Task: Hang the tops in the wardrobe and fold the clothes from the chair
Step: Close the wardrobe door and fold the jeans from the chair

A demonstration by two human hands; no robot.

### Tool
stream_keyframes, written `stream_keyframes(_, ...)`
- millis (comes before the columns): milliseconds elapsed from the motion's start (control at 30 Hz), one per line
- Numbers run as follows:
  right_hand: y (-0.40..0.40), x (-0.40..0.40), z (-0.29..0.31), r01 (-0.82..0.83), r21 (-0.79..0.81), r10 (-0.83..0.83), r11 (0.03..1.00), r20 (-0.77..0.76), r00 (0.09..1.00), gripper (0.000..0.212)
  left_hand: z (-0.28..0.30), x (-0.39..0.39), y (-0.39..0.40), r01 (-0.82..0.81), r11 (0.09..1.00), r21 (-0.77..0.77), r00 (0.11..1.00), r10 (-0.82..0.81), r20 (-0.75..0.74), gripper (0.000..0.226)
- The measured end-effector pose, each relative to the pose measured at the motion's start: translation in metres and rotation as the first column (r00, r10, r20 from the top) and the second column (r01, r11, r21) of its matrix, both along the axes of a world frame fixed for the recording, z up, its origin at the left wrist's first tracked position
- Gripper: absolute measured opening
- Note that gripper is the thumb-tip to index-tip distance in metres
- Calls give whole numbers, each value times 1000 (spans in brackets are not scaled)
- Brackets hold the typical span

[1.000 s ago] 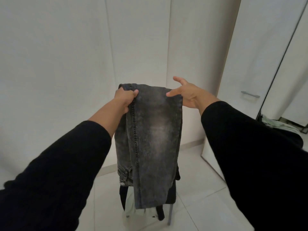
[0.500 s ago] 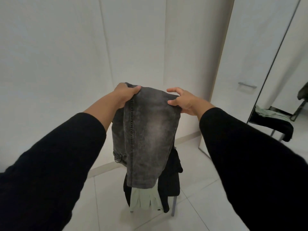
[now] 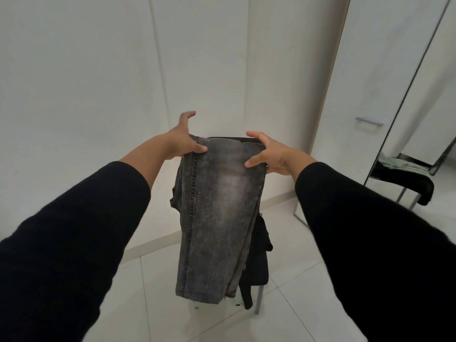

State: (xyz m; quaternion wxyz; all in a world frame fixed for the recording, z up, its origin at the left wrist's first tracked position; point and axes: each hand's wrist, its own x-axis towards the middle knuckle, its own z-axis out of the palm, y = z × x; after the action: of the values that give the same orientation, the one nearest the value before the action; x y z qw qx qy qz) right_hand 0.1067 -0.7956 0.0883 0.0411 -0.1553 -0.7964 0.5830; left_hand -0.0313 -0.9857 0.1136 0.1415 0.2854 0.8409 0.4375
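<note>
jeans (image 3: pixel 217 218) hang gripped between left hand (image 3: pixel 181 141) and right hand (image 3: pixel 274 156).

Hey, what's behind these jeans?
Black clothes hang on a chair and show to the right of the jeans. The seat and anything else lying there are covered by the jeans.
</note>
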Motion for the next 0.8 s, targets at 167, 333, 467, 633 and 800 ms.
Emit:
stream_keyframes(167, -4, -2, -3, 43, 339, -62, 940, 45, 997, 72, -6, -1, 0, 51, 995, -87, 991, -61, -120, 68)
stream_keyframes(333, -8, -15, -3, 174, 592, -175, 787, -56, 983, 38, -4, 1, 1, -94, 971, -221, 882, -21, -471, 47)
stream_keyframes(467, -9, -19, 5, 209, 685, -201, 698, -93, 975, 30, -1, 2, 3, -140, 953, -269, 826, -37, -563, 32)
stream_keyframes(633, -1, -19, 14, 217, 725, -197, 653, -115, 974, 22, 5, -6, 6, -167, 937, -307, 756, -78, -650, 31)
stream_keyframes(800, 8, -24, 23, 145, 624, -131, 768, -69, 989, 14, 13, -17, 9, -143, 898, -416, 732, -187, -655, 29)
